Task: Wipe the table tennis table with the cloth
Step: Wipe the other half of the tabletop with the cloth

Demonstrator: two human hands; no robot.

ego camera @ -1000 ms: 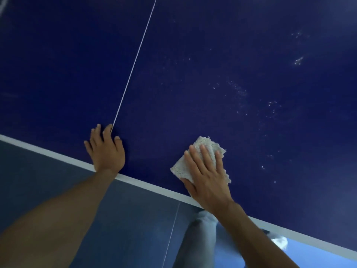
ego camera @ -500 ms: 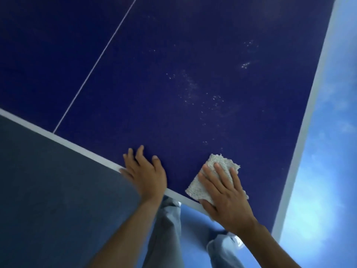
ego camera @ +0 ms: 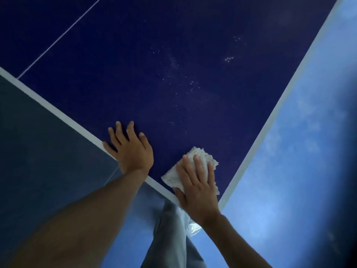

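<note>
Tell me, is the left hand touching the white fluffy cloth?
No, the left hand lies flat on the dark blue table, apart from the white fluffy cloth.

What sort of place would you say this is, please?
Most likely a games room or sports hall, though little of the surroundings shows: a dark blue table tennis table with a white edge line and a thin centre line, standing on a smooth blue floor.
</note>
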